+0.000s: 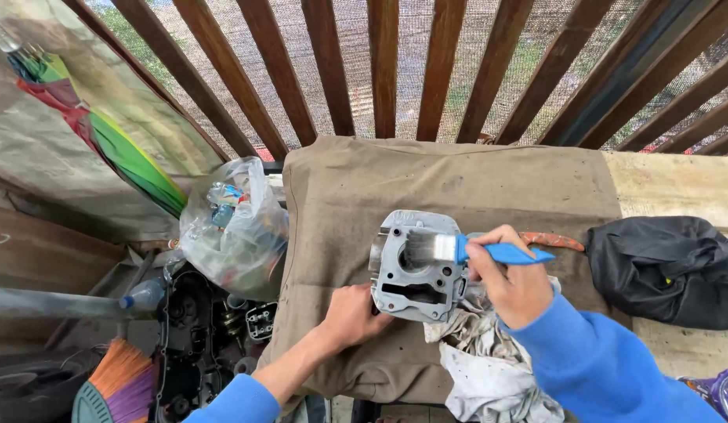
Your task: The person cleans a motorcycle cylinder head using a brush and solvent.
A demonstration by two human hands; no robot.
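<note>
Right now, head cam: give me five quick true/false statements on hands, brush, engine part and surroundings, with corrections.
1. The right hand holds a blue-handled brush with its bristles on the grey metal engine part. True.
2. The left hand is lifted clear of the part. False: it rests at the part's lower left edge.
3. The part sits on a brown cloth. True.
4. A clear plastic bag lies to the right of the part. False: it is to the left; a black bag lies to the right.
5. A dirty white rag lies under the right forearm. True.
</note>
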